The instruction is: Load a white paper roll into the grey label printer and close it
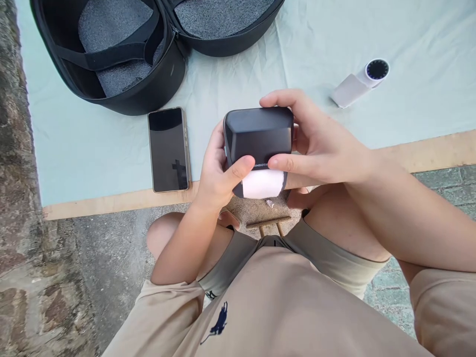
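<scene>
I hold a small dark grey box-shaped device (258, 136) with both hands above my knees. A white strip of paper (263, 183) sticks out of its near side. My left hand (215, 173) grips the device's left side, thumb pressed on the front near the paper. My right hand (316, 139) wraps the right side, fingers over the top edge and thumb on the front.
A black phone (169, 148) lies face up on the pale cloth (353, 29) left of the device. An open black case (119, 54) with grey lining and straps sits at the back left. A white cylinder-like gadget (360, 82) lies at the right. A wooden board edge (427, 148) borders the cloth.
</scene>
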{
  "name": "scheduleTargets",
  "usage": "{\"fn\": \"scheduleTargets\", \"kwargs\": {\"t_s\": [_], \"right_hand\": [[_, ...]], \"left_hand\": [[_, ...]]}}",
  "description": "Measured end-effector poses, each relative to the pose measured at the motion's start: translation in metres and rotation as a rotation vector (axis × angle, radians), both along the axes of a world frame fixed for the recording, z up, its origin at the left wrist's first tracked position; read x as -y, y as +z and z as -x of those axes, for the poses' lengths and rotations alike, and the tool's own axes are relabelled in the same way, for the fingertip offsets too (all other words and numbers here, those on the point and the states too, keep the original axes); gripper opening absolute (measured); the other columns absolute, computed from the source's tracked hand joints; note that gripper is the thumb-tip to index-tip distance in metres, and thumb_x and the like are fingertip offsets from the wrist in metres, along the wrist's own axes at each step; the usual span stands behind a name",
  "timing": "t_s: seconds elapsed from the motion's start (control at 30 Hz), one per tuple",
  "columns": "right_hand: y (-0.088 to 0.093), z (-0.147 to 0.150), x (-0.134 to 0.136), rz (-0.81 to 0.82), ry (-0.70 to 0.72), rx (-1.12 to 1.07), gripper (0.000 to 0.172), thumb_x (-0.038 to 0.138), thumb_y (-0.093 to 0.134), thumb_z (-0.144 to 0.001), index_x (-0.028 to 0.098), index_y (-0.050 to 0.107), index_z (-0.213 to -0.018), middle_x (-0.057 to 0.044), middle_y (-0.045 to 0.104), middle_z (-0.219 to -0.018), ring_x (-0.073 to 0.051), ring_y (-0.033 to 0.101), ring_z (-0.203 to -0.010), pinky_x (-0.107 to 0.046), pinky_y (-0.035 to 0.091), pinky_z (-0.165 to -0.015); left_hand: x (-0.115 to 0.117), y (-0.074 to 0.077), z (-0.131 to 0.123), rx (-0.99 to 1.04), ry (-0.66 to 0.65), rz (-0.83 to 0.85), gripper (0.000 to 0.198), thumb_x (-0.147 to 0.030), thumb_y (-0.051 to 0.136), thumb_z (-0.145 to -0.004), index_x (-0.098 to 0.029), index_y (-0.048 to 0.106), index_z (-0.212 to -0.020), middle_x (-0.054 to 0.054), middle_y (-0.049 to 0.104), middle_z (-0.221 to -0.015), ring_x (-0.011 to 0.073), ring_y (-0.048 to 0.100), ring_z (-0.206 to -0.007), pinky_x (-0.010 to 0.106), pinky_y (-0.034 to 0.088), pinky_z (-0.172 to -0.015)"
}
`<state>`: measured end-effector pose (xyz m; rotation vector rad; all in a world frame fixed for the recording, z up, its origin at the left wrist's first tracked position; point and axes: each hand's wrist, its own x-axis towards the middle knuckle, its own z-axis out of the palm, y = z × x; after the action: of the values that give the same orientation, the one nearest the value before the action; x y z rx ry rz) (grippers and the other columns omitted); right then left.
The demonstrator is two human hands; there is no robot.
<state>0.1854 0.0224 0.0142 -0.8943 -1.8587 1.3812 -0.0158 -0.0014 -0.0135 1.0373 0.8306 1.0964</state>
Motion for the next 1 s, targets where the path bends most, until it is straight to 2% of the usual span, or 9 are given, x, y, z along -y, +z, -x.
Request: {"fn": "scheduleTargets", "kwargs": {"t_s": [0.13, 0.23, 0.33, 0.43, 0.63, 0.8, 1.0], "right_hand": [[0.0041, 0.0033, 0.0014, -0.047, -0.049, 0.058, 0.062, 0.04, 0.073, -0.082, 0.03, 0.041, -0.134, -0.006, 0.049, -0.143, -0.021, 0.059, -0.118, -0.031, 0.06, -0.083], [0.0054, 0.0032, 0.0014, -0.054, -0.033, 0.087, 0.062, 0.043, 0.069, -0.085, 0.029, 0.039, -0.137, -0.007, 0.049, -0.145, -0.024, 0.059, -0.121, -0.037, 0.059, -0.093], [0.0052, -0.0001, 0.001, -0.175, -0.092, 0.105, 0.051, 0.044, 0.061, -0.091, 0.025, 0.045, -0.136, -0.008, 0.052, -0.143, -0.025, 0.054, -0.131, -0.042, 0.052, -0.107], [0.0059, -0.0033, 0.0015, -0.304, -0.17, 0.103, 0.04, 0.04, 0.055, -0.095, 0.025, 0.052, -0.132, -0.01, 0.054, -0.143, -0.025, 0.049, -0.139, -0.045, 0.046, -0.116], [0.0052, -0.004, 0.001, -0.456, -0.084, 0.209, 0.055, 0.041, 0.065, -0.088, 0.029, 0.047, -0.139, -0.007, 0.054, -0.147, -0.027, 0.048, -0.142, -0.049, 0.044, -0.118], [0.0041, -0.0041, -0.0015, -0.424, -0.053, 0.229, 0.067, 0.045, 0.069, -0.086, 0.029, 0.041, -0.144, -0.009, 0.046, -0.153, -0.025, 0.041, -0.148, -0.046, 0.039, -0.124], [0.0056, 0.0003, -0.0018, -0.447, -0.051, 0.23, 0.066, 0.045, 0.07, -0.085, 0.029, 0.041, -0.142, -0.009, 0.049, -0.151, -0.025, 0.04, -0.149, -0.045, 0.04, -0.123]], "left_hand": [[-0.0024, 0.0018, 0.0016, 0.036, -0.039, -0.015, 0.056, -0.049, 0.074, -0.08, -0.025, 0.053, -0.126, 0.01, 0.066, -0.124, 0.04, 0.054, -0.136, 0.053, 0.054, -0.104], [-0.0031, 0.0026, -0.0007, 0.076, -0.033, -0.007, 0.051, -0.051, 0.07, -0.083, -0.025, 0.055, -0.125, 0.01, 0.066, -0.125, 0.0393, 0.048, -0.143, 0.054, 0.05, -0.11], [-0.0031, 0.0033, -0.0047, 0.135, 0.013, 0.036, 0.041, -0.057, 0.057, -0.091, -0.025, 0.062, -0.117, 0.008, 0.068, -0.127, 0.037, 0.04, -0.149, 0.055, 0.044, -0.118], [-0.0033, 0.0036, -0.0065, 0.173, 0.038, 0.065, 0.039, -0.053, 0.045, -0.099, -0.023, 0.066, -0.114, 0.007, 0.068, -0.127, 0.0331, 0.038, -0.151, 0.054, 0.041, -0.122], [-0.0044, 0.005, -0.0049, 0.152, 0.035, 0.049, 0.041, -0.052, 0.041, -0.101, -0.023, 0.066, -0.115, 0.005, 0.068, -0.126, 0.0272, 0.039, -0.151, 0.044, 0.04, -0.123], [-0.005, 0.0073, -0.0054, 0.165, 0.048, 0.05, 0.04, -0.054, 0.044, -0.099, -0.022, 0.067, -0.109, 0.006, 0.071, -0.118, 0.0278, 0.045, -0.147, 0.041, 0.043, -0.12], [-0.0068, 0.0052, -0.0049, 0.151, 0.09, 0.056, 0.037, -0.052, 0.048, -0.098, -0.023, 0.069, -0.108, 0.006, 0.072, -0.111, 0.0266, 0.049, -0.144, 0.041, 0.047, -0.116]]}}
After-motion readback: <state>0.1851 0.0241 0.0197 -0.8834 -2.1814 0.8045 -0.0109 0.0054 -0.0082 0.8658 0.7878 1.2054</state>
